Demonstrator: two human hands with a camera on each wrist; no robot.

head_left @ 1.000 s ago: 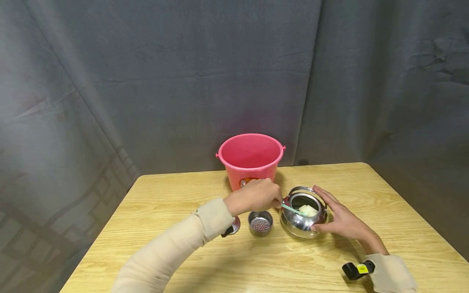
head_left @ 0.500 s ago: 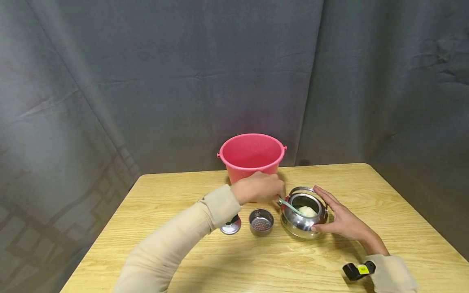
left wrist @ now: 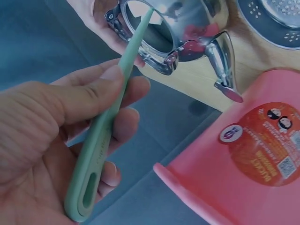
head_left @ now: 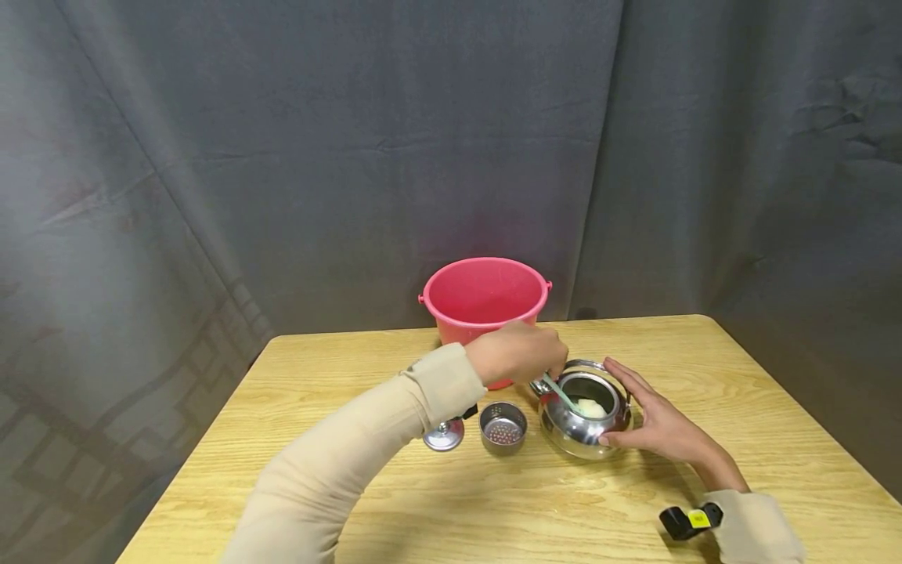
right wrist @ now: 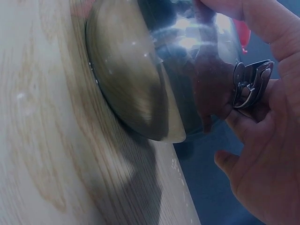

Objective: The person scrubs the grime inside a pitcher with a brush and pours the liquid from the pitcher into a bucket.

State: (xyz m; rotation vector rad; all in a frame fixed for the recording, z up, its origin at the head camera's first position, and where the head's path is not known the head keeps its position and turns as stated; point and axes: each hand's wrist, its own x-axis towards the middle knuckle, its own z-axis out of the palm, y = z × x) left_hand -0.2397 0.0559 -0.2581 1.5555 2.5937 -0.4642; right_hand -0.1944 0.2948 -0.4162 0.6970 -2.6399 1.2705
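In the head view a steel teapot stands lidless on the table, its bail handle folded toward the back. My left hand pinches a pale green cup brush between thumb and fingers, the handle's end lying toward the palm. The brush slants down through the pot's mouth, and its whitish sponge head shows just inside. My right hand grips the pot's right side, thumb low on the front and fingers at the back near the handle. The spout points toward the bucket in the left wrist view.
A pink bucket stands behind the left hand at the table's back. Left of the pot sit a perforated steel strainer basket and a round lid, partly under the left sleeve. Grey curtains hang behind the wooden table.
My left hand has shifted right and slightly up, and the brush now slants more steeply into the pot. More of the lid shows. My right hand keeps its hold on the pot.
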